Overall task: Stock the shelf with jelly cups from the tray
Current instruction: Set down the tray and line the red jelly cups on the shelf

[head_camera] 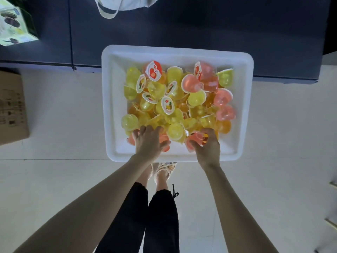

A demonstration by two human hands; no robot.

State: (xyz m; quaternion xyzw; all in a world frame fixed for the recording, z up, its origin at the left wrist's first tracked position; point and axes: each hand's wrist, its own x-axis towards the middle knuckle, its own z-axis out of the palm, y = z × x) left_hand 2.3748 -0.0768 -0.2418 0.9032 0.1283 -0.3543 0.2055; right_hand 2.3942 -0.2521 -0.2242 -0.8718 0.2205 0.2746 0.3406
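Observation:
A white tray (113,99) on the pale floor holds a heap of several jelly cups (175,99), mostly yellow, with some pink and orange ones. My left hand (148,141) lies over pink cups (165,139) at the tray's near edge, fingers spread and curling round them. My right hand (207,145) grips a pink and orange jelly cup (196,138) at the near right of the heap, fingers curled round it. The shelf's edge (331,185) barely shows at the far right.
A dark mat (182,26) covers the floor beyond the tray. A cardboard box (11,106) stands at the left, a printed carton (14,22) at the top left, a white bag (120,4) at the top. My legs and sandalled feet (162,170) stand just behind the tray.

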